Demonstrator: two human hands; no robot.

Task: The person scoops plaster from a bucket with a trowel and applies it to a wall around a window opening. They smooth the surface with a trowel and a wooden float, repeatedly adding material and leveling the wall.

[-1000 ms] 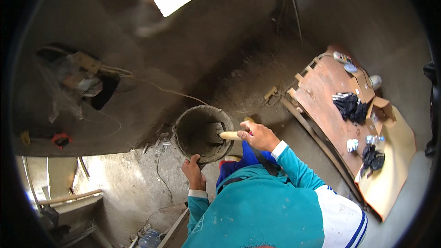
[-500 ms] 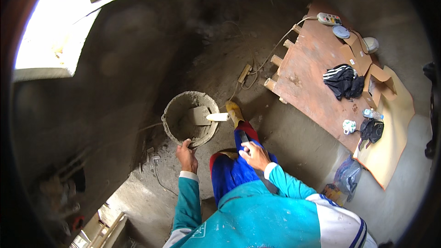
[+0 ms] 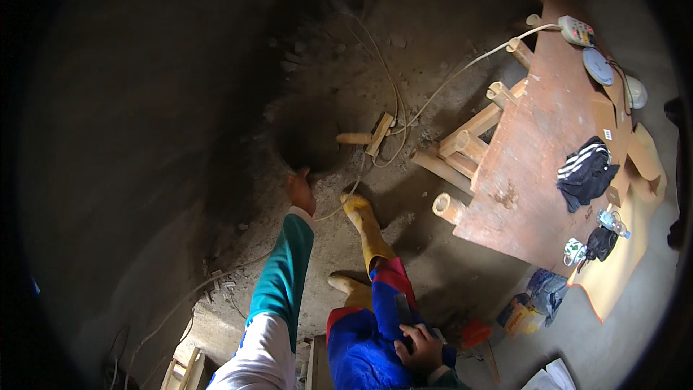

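Observation:
My left arm reaches forward, and my left hand [image 3: 300, 193] is closed on the near rim of a round, mortar-crusted bucket [image 3: 307, 137]. The bucket stands on the floor in deep shade, so its contents hardly show. A thick tool handle [image 3: 354, 139] juts over its right side; the rest of that tool is lost in the dark. Close to my body, my right hand [image 3: 421, 350] is closed round a dark, flat, blade-like tool [image 3: 403, 308] above my blue trouser leg. Its exact kind is not clear.
A wooden board on bamboo legs [image 3: 498, 202] stands at right, bearing a power strip [image 3: 577, 31], dark cloth [image 3: 586, 173] and a bottle [image 3: 613, 223]. A pale cable [image 3: 462, 83] crosses the floor past a wooden block [image 3: 379, 135]. Plastic bags [image 3: 546, 292] lie near the board.
My left hand and the bucket have moved forward, away from my body, into shadow. My right hand sits lower, still with the dark tool. The view has shifted; the bright opening at upper left is gone.

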